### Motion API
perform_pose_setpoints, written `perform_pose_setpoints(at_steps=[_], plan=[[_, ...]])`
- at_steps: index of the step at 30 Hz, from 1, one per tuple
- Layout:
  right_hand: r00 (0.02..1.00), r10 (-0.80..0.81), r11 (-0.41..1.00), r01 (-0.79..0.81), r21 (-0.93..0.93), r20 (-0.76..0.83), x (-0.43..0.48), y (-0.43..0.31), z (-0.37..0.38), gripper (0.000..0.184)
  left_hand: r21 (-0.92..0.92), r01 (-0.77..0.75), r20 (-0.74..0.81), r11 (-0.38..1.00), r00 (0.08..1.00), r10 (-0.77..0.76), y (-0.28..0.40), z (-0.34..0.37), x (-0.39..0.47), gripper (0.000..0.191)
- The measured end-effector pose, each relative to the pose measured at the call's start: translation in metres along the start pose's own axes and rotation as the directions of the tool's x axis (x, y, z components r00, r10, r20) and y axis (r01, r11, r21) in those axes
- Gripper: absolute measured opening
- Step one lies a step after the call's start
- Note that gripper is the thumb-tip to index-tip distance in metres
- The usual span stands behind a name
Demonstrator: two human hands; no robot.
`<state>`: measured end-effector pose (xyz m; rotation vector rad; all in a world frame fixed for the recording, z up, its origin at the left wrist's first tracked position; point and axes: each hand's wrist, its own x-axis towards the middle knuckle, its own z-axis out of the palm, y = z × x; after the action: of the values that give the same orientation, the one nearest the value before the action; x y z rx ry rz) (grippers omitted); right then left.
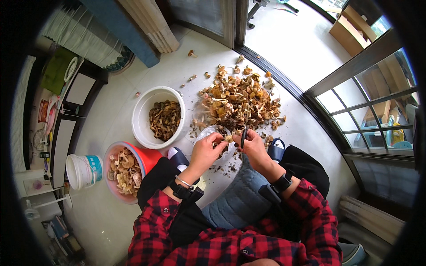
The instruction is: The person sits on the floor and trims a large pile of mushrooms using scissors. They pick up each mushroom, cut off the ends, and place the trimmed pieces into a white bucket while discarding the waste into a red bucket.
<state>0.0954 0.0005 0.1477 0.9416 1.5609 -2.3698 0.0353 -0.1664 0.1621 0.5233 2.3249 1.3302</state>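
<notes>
My left hand (208, 151) pinches a small pale mushroom (228, 138) between thumb and fingertips. Close beside it, my right hand (253, 149) grips black-handled scissors (244, 138), their blades pointing away from me over a heap of brown, unsorted-looking mushrooms (239, 96) on the floor. The right fingertips come up to the mushroom too; whether they touch it I cannot tell. Under my hands stands a container with a clear plastic lining (228, 155), partly covered by the left hand, with dark mushroom bits inside.
To the left are a white bucket (138, 124) part-filled with dark brown pieces, a red bucket (149, 161) of paler mushrooms and a white pail (75, 173). Scraps litter the pale floor (106, 212). A sliding-door track (279, 79) runs along the right.
</notes>
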Motion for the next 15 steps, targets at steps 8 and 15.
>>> perform_pose_setpoints(at_steps=[8,15], plan=[[0.984,-0.172,0.905,0.172,-0.389,0.034,0.001,0.006,0.003,0.023,0.291,-0.159,-0.052,0.943,0.982,0.182,-0.006,0.001,-0.003,0.015],[0.999,-0.032,0.971,0.028,-0.238,-0.01,0.002,-0.002,0.001,0.021,-0.293,0.137,-0.02,0.946,0.989,-0.15,-0.016,-0.004,0.006,0.023]])
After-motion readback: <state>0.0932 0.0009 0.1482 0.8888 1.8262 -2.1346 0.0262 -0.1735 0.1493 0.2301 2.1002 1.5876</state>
